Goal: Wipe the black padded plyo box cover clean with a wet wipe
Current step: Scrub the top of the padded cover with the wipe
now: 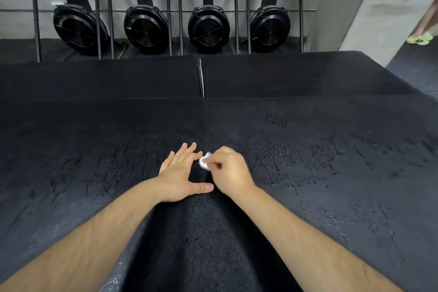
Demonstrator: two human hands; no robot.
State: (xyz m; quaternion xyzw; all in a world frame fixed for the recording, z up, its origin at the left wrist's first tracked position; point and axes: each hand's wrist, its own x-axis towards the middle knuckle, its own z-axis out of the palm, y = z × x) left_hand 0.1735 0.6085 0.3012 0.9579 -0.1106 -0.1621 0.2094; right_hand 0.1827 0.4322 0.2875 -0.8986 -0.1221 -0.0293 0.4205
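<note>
Head view: right hand (231, 170) pinching small balled wipe (205, 161), pressing it on cover (320, 185) near centre. Left hand (180, 173) lying flat, fingers spread wide, at 9 o'clock of wipe, thumb just beside right hand — seemingly bracing padding. Cover filling lower frame; darker band running to 6 o'clock between arms, greyer cracked areas lying at 3 and 9 o'clock, probably not yet wiped. Judging best: opening wipe out for wider contact, pressing evenly, stroking in overlapping lanes — cracked surface likely snagging wad.
</note>
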